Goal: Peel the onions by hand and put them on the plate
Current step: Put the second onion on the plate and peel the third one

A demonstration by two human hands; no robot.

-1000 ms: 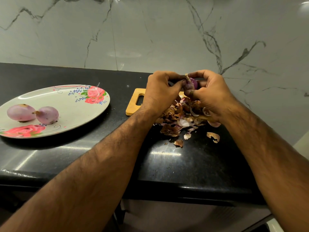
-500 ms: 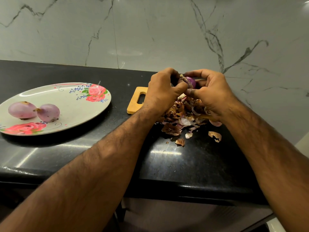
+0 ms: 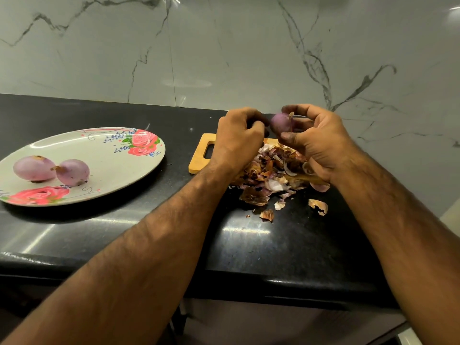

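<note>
Now the left hand (image 3: 239, 140) has slid off the onion (image 3: 281, 123), to its nine o'clock. Its fingers are curled; I cannot tell if they hold peel. The right hand (image 3: 316, 143) grips the onion, above the peel pile (image 3: 271, 170). Two peeled onions (image 3: 33, 168) sit on the plate (image 3: 112, 170), far at nine o'clock.

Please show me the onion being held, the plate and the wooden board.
held onion (image 3: 280, 123), head view: its purple side.
plate (image 3: 107, 165), head view: bare centre.
wooden board (image 3: 198, 166), head view: handle end.
</note>
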